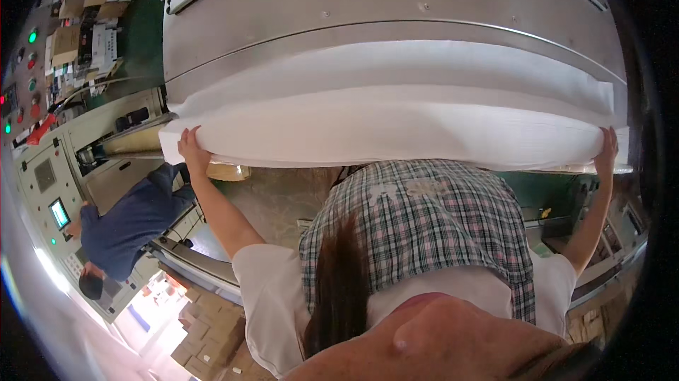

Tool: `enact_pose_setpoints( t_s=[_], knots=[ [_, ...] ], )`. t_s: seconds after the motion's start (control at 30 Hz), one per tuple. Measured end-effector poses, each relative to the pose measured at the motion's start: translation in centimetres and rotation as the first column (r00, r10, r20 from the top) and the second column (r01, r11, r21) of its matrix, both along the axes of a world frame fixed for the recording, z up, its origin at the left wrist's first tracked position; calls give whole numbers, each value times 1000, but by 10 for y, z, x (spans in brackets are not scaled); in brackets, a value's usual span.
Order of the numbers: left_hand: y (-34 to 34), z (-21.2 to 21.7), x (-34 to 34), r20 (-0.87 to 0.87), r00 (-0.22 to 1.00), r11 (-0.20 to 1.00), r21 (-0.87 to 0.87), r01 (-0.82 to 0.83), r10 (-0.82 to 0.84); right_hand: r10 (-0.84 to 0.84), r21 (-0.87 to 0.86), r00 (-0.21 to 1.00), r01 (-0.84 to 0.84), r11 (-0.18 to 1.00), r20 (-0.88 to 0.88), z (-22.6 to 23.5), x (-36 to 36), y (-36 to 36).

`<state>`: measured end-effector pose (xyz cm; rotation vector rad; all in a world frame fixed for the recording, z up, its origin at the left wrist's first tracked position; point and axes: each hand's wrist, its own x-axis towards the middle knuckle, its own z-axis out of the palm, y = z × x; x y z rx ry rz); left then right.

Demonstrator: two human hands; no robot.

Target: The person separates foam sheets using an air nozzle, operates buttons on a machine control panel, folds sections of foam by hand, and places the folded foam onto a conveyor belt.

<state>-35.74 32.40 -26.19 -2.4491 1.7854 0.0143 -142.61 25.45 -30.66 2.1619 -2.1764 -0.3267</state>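
White, soft-looking sheet material forms a long, layered bundle (396,126) lying crosswise in front of the person, between the plaid apron (424,218) and the brushed-metal machine panel (368,10). Its long axis runs left to right, roughly parallel to the panel's lower edge; one end points to the person's left, the other to the right (the bowed outline is at least partly due to the fisheye lens). Farther from the body, a flatter white sheet (424,63) extends along the bundle against the metal.

The left hand (192,148) is partly closed, grasping the bundle's left end with the fingers bent over its edge. The right hand (607,148) similarly grasps the right end, its fingers lying along the edge; the undersides of both grips are hidden. Both arms are spread wide. At left, a co-worker in dark blue clothing (134,222) reaches toward a control cabinet with a lit screen (59,213).
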Motion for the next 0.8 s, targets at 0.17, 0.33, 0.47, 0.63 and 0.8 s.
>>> enact_pose_setpoints(
  t_s=[0.17, 0.33, 0.47, 0.63, 0.8],
  knots=[
    [-15, 16, 17, 20, 999, 978, 207, 29, -34, 150, 56, 988, -149, 987, -28, 16, -17, -1],
    [-72, 36, 42, 43, 996, 817, 575, 34, -72, 80, 405, 986, -133, 905, 144, 33, -87, -42],
    [-147, 23, 27, -2, 990, 476, 877, -66, 140, 264, 779, 960, -96, 620, -91, 15, -63, -139],
    [-167, 33, 5, 81, 996, 487, 869, -92, 43, 162, 823, 956, 116, 556, -244, -28, -55, -179],
    [-143, -4, -28, -13, 979, 972, 122, 203, -203, 33, 405, 998, -52, 913, 52, 26, -183, -136]
  ],
)
